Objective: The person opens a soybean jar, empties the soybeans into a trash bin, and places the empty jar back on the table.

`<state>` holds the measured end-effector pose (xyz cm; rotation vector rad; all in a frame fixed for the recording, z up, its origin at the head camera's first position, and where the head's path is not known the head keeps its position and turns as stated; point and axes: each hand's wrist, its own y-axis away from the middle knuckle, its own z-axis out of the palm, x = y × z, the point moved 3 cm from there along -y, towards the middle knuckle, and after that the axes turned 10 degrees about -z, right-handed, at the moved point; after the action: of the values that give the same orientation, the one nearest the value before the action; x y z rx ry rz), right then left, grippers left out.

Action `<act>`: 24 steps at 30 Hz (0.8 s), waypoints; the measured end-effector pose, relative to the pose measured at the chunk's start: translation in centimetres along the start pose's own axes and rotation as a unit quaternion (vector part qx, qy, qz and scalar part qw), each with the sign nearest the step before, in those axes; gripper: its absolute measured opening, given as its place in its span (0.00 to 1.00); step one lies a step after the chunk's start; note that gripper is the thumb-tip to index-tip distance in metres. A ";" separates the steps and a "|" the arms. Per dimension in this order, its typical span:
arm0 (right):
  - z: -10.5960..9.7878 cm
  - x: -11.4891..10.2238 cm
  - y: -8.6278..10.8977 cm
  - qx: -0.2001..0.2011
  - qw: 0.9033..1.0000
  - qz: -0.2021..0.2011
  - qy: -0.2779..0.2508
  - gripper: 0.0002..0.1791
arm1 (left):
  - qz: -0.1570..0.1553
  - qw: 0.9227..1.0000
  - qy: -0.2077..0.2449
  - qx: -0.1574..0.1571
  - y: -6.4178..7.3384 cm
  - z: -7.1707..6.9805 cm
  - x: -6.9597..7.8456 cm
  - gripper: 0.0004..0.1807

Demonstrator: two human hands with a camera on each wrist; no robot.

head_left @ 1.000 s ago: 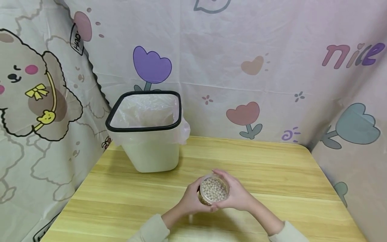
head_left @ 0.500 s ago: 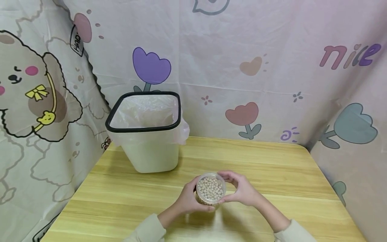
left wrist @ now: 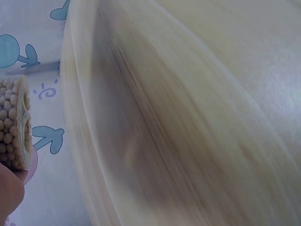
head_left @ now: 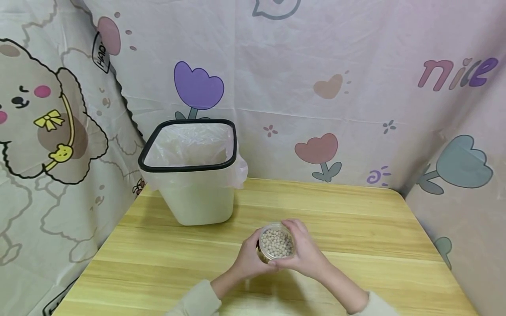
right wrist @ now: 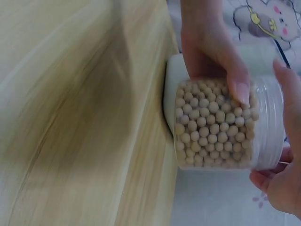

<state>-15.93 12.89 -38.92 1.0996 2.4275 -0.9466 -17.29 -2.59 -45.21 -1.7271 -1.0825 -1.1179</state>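
Left hand (right wrist: 214,49) partly behind jar (right wrist: 214,127)

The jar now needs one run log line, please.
jar: held above table; left grip: on body; right grip: around top; bin: upright on table

Beige balls (head_left: 277,242), clear jar (right wrist: 269,122), cream bin (head_left: 201,204) with black rim (head_left: 189,168), yellow wood-grained table (head_left: 356,228), pastel flower-printed cloth (head_left: 269,79)
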 end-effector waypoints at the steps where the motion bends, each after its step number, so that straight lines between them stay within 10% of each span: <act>1: 0.1 -0.1 0.0 0.000 1.000 0.005 0.003 0.51 | 0.000 1.000 -0.002 0.000 0.0 0.0 0.0 0.46; 24: -1.8 2.0 -0.6 -0.075 0.992 -0.067 -0.083 0.45 | 0.006 1.000 -0.010 -0.017 -0.1 -0.2 -0.4 0.49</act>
<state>-17.75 14.95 -38.36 0.7835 2.4141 -0.8428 -17.51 -2.78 -45.48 -1.7719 -1.0688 -1.1193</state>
